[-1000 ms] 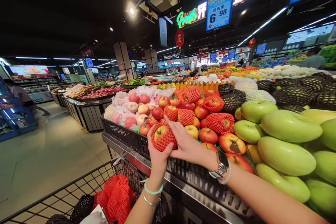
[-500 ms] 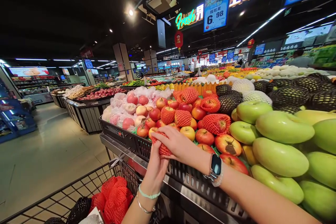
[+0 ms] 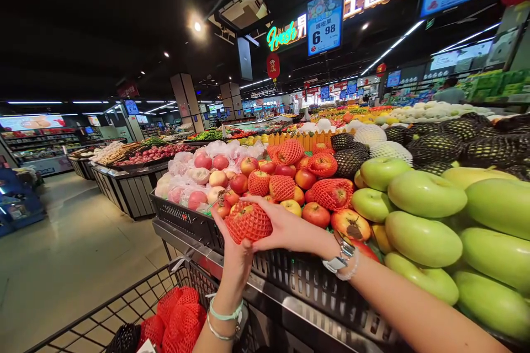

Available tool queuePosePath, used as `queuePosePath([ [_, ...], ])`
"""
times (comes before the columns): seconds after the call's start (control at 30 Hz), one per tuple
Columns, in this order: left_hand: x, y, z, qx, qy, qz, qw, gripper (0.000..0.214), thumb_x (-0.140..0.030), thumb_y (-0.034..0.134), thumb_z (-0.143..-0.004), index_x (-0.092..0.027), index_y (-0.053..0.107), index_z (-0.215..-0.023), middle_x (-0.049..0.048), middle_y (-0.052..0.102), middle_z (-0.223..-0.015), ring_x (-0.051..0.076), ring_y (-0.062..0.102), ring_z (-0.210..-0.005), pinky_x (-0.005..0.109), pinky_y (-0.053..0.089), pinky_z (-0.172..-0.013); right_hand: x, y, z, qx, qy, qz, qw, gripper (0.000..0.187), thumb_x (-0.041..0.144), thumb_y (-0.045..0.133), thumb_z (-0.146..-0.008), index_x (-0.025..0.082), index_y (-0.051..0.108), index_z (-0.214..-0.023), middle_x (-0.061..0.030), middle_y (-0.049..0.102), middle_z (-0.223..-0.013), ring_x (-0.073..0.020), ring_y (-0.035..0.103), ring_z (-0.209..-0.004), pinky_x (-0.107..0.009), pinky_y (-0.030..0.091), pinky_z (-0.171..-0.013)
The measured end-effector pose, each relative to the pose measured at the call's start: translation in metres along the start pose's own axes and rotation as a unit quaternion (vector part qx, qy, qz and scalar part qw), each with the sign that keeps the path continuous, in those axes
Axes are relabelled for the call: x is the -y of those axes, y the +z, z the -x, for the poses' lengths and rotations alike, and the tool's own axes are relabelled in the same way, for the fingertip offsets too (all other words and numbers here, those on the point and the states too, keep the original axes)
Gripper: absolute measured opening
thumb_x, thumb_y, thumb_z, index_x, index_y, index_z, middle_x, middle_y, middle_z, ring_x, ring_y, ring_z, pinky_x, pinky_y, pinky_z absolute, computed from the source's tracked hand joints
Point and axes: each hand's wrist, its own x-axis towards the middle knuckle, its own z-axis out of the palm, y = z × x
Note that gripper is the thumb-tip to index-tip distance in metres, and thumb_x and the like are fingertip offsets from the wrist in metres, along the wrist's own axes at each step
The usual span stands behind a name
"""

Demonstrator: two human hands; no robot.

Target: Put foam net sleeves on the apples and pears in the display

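You hold an apple (image 3: 248, 223) in a red foam net with both hands, in front of the black crate (image 3: 186, 222). Your left hand (image 3: 232, 251) cups it from the left and below, fingers curled against the net; your right hand (image 3: 284, 226) closes on it from the right, fingers over the top and thumb underneath. More apples (image 3: 316, 214), some netted, lie beyond your hands, with green fruit (image 3: 426, 193) to their right. Red nets (image 3: 184, 320) sit in the cart (image 3: 107, 304) at lower left.
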Motion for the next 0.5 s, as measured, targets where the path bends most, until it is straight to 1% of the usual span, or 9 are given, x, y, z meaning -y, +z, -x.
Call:
queuePosePath([
  [0.07, -0.003, -0.002, -0.001, 0.02, -0.007, -0.004, 1.0, 0.144, -0.067, 0.083, -0.043, -0.043, -0.011, -0.149, 0.0083, 0.024, -0.16, 0.03, 0.039, -0.139, 0.037, 0.046, -0.103, 0.0, 0.002, 0.0, -0.028, -0.021, 0.07, 0.997, 0.079, 0.027, 0.081, -0.068, 0.023, 0.043, -0.137, -0.009, 0.054, -0.133, -0.0246, 0.055, -0.12, -0.041, 0.042, -0.106],
  [0.13, -0.008, -0.005, -0.006, 0.036, 0.019, -0.016, 0.999, 0.138, -0.079, 0.074, -0.043, -0.041, -0.005, -0.15, 0.0062, 0.02, -0.161, 0.029, 0.028, -0.144, 0.038, 0.039, -0.109, -0.001, -0.001, -0.002, -0.06, -0.045, 0.13, 0.989, 0.072, 0.025, 0.079, -0.068, 0.023, 0.045, -0.132, -0.0082, 0.055, -0.129, -0.0245, 0.056, -0.118, -0.04, 0.044, -0.104],
  [0.17, -0.011, -0.007, -0.01, 0.034, 0.042, -0.027, 0.998, 0.131, -0.084, 0.067, -0.047, -0.041, 0.001, -0.151, 0.0047, 0.02, -0.162, 0.027, 0.023, -0.146, 0.038, 0.034, -0.113, -0.002, -0.006, -0.003, -0.086, -0.054, 0.156, 0.983, 0.07, 0.024, 0.077, -0.07, 0.024, 0.044, -0.132, -0.0078, 0.054, -0.129, -0.0243, 0.055, -0.118, -0.04, 0.045, -0.103],
  [0.23, -0.019, -0.017, -0.021, 0.005, 0.091, -0.05, 0.995, 0.107, -0.087, 0.051, -0.063, -0.041, 0.012, -0.151, 0.0022, 0.023, -0.161, 0.022, 0.019, -0.148, 0.037, 0.025, -0.117, -0.007, -0.022, -0.004, -0.16, -0.047, 0.225, 0.96, 0.071, 0.019, 0.071, -0.073, 0.025, 0.039, -0.136, -0.0089, 0.049, -0.133, -0.0254, 0.05, -0.123, -0.042, 0.043, -0.105],
  [0.3, -0.029, -0.035, -0.034, -0.047, 0.119, -0.089, 0.988, 0.082, -0.077, 0.042, -0.08, -0.04, 0.02, -0.149, 0.0011, 0.025, -0.16, 0.018, 0.02, -0.148, 0.036, 0.02, -0.119, -0.014, -0.041, -0.004, -0.23, 0.002, 0.334, 0.914, 0.072, 0.012, 0.064, -0.075, 0.021, 0.035, -0.141, -0.013, 0.045, -0.136, -0.0292, 0.045, -0.126, -0.046, 0.04, -0.106],
  [0.33, -0.036, -0.048, -0.042, -0.078, 0.126, -0.132, 0.98, 0.073, -0.069, 0.04, -0.085, -0.039, 0.022, -0.149, 0.0012, 0.025, -0.16, 0.018, 0.021, -0.147, 0.036, 0.021, -0.119, -0.019, -0.05, -0.003, -0.248, 0.041, 0.396, 0.883, 0.073, 0.009, 0.061, -0.075, 0.019, 0.034, -0.142, -0.0157, 0.043, -0.137, -0.0318, 0.043, -0.126, -0.048, 0.04, -0.104],
  [0.37, -0.043, -0.062, -0.048, -0.108, 0.128, -0.189, 0.968, 0.068, -0.062, 0.04, -0.088, -0.037, 0.024, -0.148, 0.0018, 0.026, -0.16, 0.017, 0.023, -0.146, 0.035, 0.023, -0.118, -0.024, -0.057, -0.002, -0.252, 0.084, 0.455, 0.85, 0.072, 0.006, 0.058, -0.075, 0.016, 0.035, -0.142, -0.0182, 0.043, -0.137, -0.0339, 0.043, -0.125, -0.049, 0.041, -0.101],
  [0.43, -0.057, -0.095, -0.06, -0.161, 0.117, -0.314, 0.928, 0.061, -0.053, 0.039, -0.09, -0.03, 0.028, -0.146, 0.0055, 0.033, -0.156, 0.017, 0.031, -0.143, 0.032, 0.029, -0.114, -0.034, -0.066, 0.001, -0.217, 0.155, 0.546, 0.794, 0.067, 0.004, 0.054, -0.076, 0.012, 0.039, -0.141, -0.0211, 0.045, -0.134, -0.0361, 0.047, -0.119, -0.048, 0.043, -0.095],
  [0.5, -0.069, -0.13, -0.067, -0.186, 0.086, -0.397, 0.895, 0.056, -0.049, 0.037, -0.092, -0.025, 0.033, -0.142, 0.0091, 0.046, -0.147, 0.019, 0.045, -0.134, 0.032, 0.036, -0.109, -0.044, -0.066, 0.005, -0.161, 0.197, 0.597, 0.761, 0.062, 0.002, 0.051, -0.077, 0.012, 0.044, -0.138, -0.0211, 0.051, -0.129, -0.0353, 0.052, -0.111, -0.047, 0.044, -0.091],
])
